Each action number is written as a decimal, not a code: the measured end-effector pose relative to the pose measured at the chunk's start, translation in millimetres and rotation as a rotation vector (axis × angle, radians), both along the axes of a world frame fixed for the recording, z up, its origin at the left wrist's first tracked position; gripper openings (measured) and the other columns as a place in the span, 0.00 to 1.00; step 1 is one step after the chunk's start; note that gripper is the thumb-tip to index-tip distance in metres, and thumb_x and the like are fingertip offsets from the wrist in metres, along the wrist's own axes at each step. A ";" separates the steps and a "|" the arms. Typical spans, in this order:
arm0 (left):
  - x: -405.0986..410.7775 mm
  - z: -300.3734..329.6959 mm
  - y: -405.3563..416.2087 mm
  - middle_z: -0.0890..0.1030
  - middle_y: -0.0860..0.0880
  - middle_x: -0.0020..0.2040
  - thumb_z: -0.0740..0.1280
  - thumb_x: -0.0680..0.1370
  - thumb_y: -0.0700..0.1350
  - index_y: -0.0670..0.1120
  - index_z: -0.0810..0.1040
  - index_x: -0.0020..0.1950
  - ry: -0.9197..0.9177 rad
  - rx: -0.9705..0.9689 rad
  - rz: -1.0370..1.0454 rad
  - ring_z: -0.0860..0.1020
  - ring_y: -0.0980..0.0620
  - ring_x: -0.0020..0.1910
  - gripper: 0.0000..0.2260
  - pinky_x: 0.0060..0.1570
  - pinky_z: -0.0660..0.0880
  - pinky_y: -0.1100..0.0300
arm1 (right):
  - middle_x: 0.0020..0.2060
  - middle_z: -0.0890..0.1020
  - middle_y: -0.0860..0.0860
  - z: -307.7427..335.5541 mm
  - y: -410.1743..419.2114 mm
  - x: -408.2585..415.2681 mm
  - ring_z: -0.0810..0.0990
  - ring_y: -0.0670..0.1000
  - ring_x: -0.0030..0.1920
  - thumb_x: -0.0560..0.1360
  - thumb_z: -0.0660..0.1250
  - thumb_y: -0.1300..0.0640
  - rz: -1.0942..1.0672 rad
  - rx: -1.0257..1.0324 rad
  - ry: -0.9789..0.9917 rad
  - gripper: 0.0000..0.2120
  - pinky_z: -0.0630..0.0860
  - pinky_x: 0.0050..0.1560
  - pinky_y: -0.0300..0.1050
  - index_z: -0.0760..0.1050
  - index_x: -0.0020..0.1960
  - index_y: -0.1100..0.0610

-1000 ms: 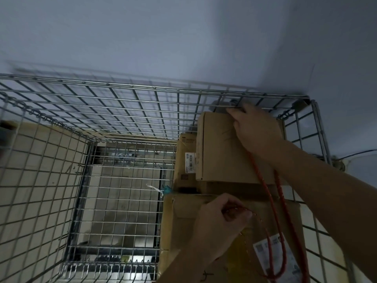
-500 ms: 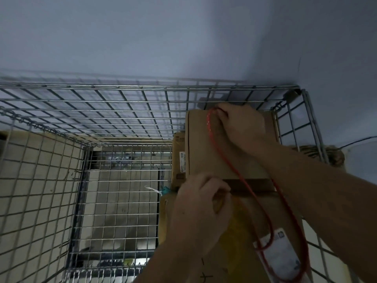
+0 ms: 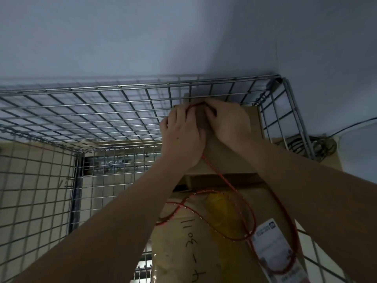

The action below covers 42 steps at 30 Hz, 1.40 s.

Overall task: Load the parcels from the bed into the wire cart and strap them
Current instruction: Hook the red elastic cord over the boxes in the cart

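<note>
Seen from the head camera, two bare hands meet at the far edge of the upper cardboard parcel (image 3: 228, 158) stacked in the right rear corner of the wire cart (image 3: 122, 111), which stands against a pale wall (image 3: 142, 37). The left hand (image 3: 183, 137) lies on the parcel's far left edge with its fingers curled over a thin red cord (image 3: 242, 203); its grip appears to pinch the cord where it arches between the two hands. The right hand (image 3: 228, 123), just beside it and touching it at the fingertips, pinches the same cord at the box's top edge, close under the cart's rear mesh. From the hands the cord runs down across the upper parcel and falls in loose loops over a larger, lower parcel (image 3: 183, 252) nearer the camera, crossing its yellow patch (image 3: 220, 211) and white shipping label (image 3: 273, 250). Handwritten marks show on that lower box. The cart's left half shows bare mesh, with tiled floor (image 3: 36, 180) visible through it. Dark cables (image 3: 318, 146) lie outside the cart's right corner.
</note>
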<state>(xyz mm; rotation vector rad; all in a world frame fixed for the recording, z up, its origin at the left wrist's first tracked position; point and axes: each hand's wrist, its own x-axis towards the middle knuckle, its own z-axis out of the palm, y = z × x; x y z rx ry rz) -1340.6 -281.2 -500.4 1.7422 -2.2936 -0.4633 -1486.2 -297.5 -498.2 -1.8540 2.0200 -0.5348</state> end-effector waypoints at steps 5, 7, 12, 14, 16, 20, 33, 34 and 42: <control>0.0 -7.0 -0.4 0.73 0.46 0.72 0.63 0.78 0.52 0.45 0.72 0.74 0.001 -0.062 0.029 0.68 0.44 0.72 0.25 0.69 0.63 0.44 | 0.53 0.85 0.54 -0.6 5.3 -8.6 0.82 0.52 0.53 0.80 0.69 0.53 -0.179 -0.051 -0.185 0.13 0.76 0.52 0.42 0.82 0.62 0.55; 0.2 -7.2 -0.2 0.73 0.46 0.71 0.64 0.77 0.52 0.46 0.73 0.73 0.026 -0.065 0.028 0.68 0.45 0.71 0.25 0.69 0.63 0.42 | 0.49 0.85 0.54 0.2 -2.8 -9.9 0.82 0.53 0.50 0.81 0.66 0.53 -0.199 0.015 -0.168 0.12 0.77 0.47 0.45 0.84 0.58 0.56; -0.4 -7.3 -0.2 0.69 0.49 0.77 0.60 0.79 0.53 0.47 0.68 0.78 -0.030 -0.045 -0.018 0.64 0.46 0.76 0.27 0.69 0.63 0.42 | 0.40 0.81 0.56 0.3 -11.2 -20.4 0.77 0.53 0.40 0.84 0.57 0.54 -0.070 0.091 0.057 0.15 0.63 0.34 0.44 0.78 0.45 0.59; -3.0 -6.5 -2.3 0.68 0.50 0.78 0.57 0.80 0.55 0.48 0.67 0.79 -0.084 -0.044 -0.047 0.63 0.46 0.76 0.27 0.68 0.65 0.42 | 0.43 0.82 0.57 -0.6 -9.1 -25.9 0.77 0.54 0.40 0.85 0.55 0.54 0.013 0.082 0.139 0.15 0.65 0.36 0.45 0.79 0.53 0.59; -5.2 -5.6 -5.1 0.68 0.50 0.78 0.55 0.81 0.55 0.48 0.67 0.79 -0.113 -0.041 -0.070 0.64 0.45 0.76 0.27 0.67 0.66 0.41 | 0.44 0.83 0.58 -1.2 -9.7 -30.6 0.79 0.58 0.42 0.85 0.54 0.54 0.066 0.096 0.187 0.15 0.67 0.37 0.46 0.78 0.60 0.58; -4.5 -6.3 -6.4 0.69 0.51 0.78 0.53 0.81 0.55 0.47 0.67 0.78 -0.149 -0.066 -0.103 0.65 0.44 0.75 0.27 0.64 0.67 0.41 | 0.43 0.82 0.59 -1.8 -11.9 -34.9 0.73 0.56 0.38 0.85 0.53 0.52 0.135 0.138 0.236 0.18 0.65 0.35 0.46 0.71 0.72 0.54; 2.2 -16.2 -8.2 0.64 0.53 0.82 0.54 0.81 0.48 0.51 0.63 0.82 -0.103 -0.046 -0.159 0.61 0.43 0.76 0.27 0.65 0.65 0.39 | 0.42 0.83 0.60 -4.3 -19.7 -55.3 0.77 0.56 0.36 0.86 0.53 0.53 0.356 0.121 0.215 0.20 0.72 0.34 0.48 0.66 0.77 0.51; 2.5 -16.9 -8.3 0.65 0.53 0.81 0.54 0.81 0.48 0.50 0.64 0.82 -0.081 -0.050 -0.139 0.62 0.44 0.76 0.27 0.66 0.65 0.39 | 0.43 0.83 0.60 -5.0 -17.4 -53.7 0.79 0.58 0.38 0.86 0.53 0.52 0.342 0.102 0.220 0.20 0.75 0.37 0.49 0.67 0.77 0.50; 0.7 -20.1 -8.5 0.69 0.53 0.77 0.56 0.82 0.53 0.51 0.66 0.80 -0.005 -0.078 -0.085 0.63 0.47 0.73 0.25 0.64 0.66 0.41 | 0.59 0.83 0.57 6.0 -25.5 -35.6 0.81 0.58 0.56 0.87 0.51 0.53 0.185 0.241 0.157 0.19 0.78 0.56 0.53 0.77 0.68 0.54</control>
